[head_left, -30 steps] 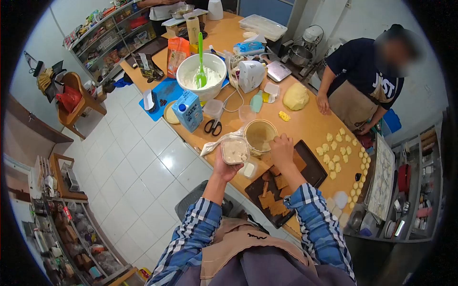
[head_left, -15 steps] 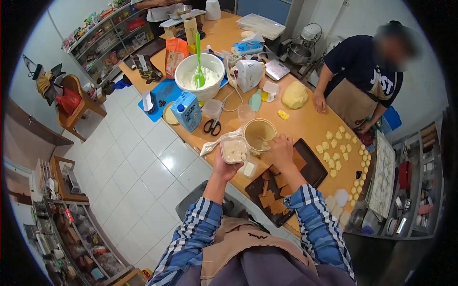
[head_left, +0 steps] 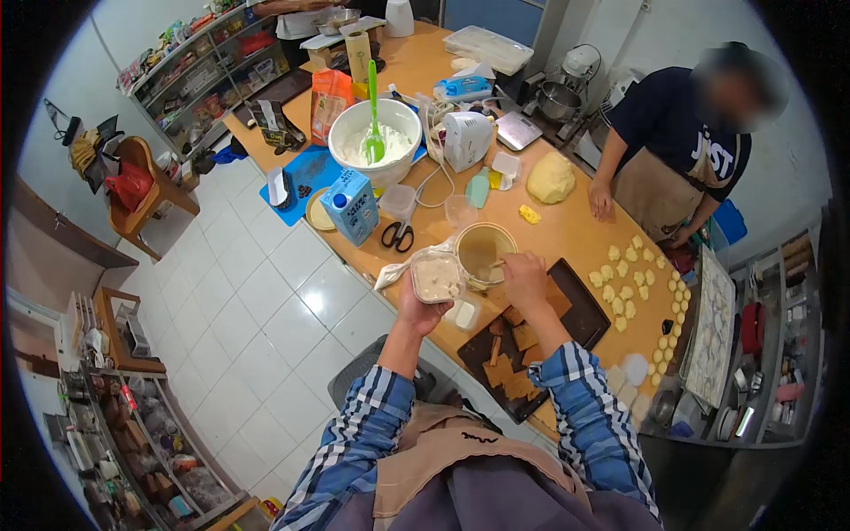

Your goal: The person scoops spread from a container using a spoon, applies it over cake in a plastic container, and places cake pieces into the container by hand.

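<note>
My left hand (head_left: 420,310) holds up a clear square container (head_left: 436,276) filled with a pale, lumpy cream. Just to its right, a round tub (head_left: 483,251) stands on the table with some residue inside. At the tub's right rim, the fingers of my right hand (head_left: 525,276) are closed on a thin utensil that reaches into it; its lower end is hard to see. Beneath my right forearm lies a dark tray (head_left: 580,310) with brown cake pieces (head_left: 505,376). A small container with a white block (head_left: 462,314) sits between the tub and the tray.
Scissors (head_left: 397,235), a blue carton (head_left: 351,208) and a white bowl (head_left: 374,142) with a green spatula stand beyond my left hand. Dough (head_left: 551,179) and small dough pieces (head_left: 622,274) lie to the right. A co-worker (head_left: 673,150) stands at the right edge; another person is partly visible at the back.
The view has shifted slightly. My right hand has moved a little at the tub's rim with the utensil, while my left hand keeps holding the container.
</note>
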Motion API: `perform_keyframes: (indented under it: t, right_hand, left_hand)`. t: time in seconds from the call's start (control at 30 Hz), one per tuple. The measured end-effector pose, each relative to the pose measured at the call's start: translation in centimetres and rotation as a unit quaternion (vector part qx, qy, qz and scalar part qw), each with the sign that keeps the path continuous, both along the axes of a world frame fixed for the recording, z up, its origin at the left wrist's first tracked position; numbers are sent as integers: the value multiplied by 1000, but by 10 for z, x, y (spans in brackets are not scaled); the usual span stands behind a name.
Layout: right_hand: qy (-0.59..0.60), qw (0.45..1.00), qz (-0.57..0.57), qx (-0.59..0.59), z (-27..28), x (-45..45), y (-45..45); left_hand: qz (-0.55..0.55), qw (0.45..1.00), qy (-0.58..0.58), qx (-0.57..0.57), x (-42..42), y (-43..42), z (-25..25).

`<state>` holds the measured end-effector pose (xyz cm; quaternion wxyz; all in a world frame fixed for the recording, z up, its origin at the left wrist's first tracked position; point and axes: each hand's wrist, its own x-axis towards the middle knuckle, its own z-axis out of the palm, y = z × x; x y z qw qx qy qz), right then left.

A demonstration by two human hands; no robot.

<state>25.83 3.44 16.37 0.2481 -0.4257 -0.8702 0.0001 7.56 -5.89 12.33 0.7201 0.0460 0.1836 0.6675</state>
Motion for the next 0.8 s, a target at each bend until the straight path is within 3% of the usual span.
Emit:
perform_keyframes:
  t: [0.03, 0.13, 0.23, 0.43, 0.57, 0.67, 0.8]
  right_hand:
    - [6, 1000, -5, 22, 1, 0, 1]
    - [34, 997, 10, -75, -2, 1, 2]
    - [118, 987, -74, -76, -2, 2, 3]
    - [398, 874, -207, -188, -5, 22, 15]
    - [517, 797, -208, -233, 4, 29, 16]
    - [529, 800, -190, -209, 19, 28, 9]
    - [591, 757, -157, -232, 41, 26, 0]
  left_hand:
    - [-3, 1000, -3, 5, 0, 2, -1]
    - [-3, 1000, -12, -2, -2, 2, -2]
    - [4, 999, -14, -29, 1, 4, 6]
    - [6, 999, 34, -21, -1, 2, 6]
    - [8, 993, 118, -26, -3, 5, 7]
    - [15, 986, 156, -55, -2, 11, 9]
    - [19, 983, 165, -74, -4, 13, 17]
